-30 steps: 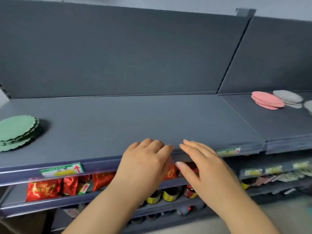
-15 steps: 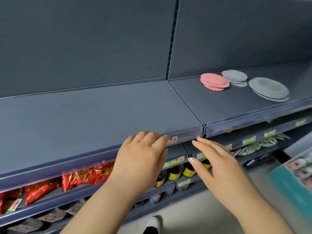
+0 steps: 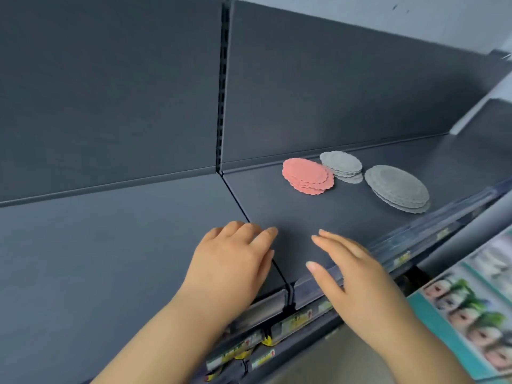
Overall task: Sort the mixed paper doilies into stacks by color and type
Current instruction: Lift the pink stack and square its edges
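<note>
Head view swung right, so left hand [image 3: 230, 261] and right hand [image 3: 357, 275], flat and empty, came nearer the pink stack [image 3: 306, 176] for sorting.

bare left hand [image 3: 230, 261], bare right hand [image 3: 357, 278], short plain nails [image 3: 310, 264].

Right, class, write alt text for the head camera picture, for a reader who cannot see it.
A person's left hand and right hand are open and empty at the front of a dark grey shelf. Farther back on the right lie three doily stacks: a pink stack, a small grey stack beside it, and a larger grey stack.
</note>
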Motion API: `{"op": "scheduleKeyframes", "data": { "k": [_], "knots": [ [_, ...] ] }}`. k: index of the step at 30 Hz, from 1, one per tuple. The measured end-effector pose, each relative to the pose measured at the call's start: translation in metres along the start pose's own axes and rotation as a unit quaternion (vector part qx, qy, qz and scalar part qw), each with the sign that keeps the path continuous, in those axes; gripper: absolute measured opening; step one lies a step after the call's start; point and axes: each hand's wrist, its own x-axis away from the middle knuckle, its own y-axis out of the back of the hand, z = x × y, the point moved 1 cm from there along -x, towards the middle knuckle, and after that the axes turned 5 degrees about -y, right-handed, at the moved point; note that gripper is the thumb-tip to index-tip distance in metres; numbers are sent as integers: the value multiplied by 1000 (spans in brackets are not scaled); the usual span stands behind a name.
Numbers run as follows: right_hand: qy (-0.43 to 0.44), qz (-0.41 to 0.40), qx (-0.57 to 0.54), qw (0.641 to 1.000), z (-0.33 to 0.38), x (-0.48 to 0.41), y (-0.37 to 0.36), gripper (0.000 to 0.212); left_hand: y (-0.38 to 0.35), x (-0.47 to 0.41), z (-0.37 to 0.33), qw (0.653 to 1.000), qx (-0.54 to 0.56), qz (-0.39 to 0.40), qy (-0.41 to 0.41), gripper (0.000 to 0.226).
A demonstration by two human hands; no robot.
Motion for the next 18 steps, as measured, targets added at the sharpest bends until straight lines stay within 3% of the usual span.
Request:
{"op": "scheduleKeyframes", "data": {
  "k": [12, 18],
  "knots": [
    [33, 26, -51, 998, -89, -108, -14, 43, -47, -67, -7, 998, -41, 39, 27, 27],
    [92, 60, -62, 992, -141, -184, -10, 36, -76, -138, -36, 990, -64, 92, 86, 7]
  ]
}}
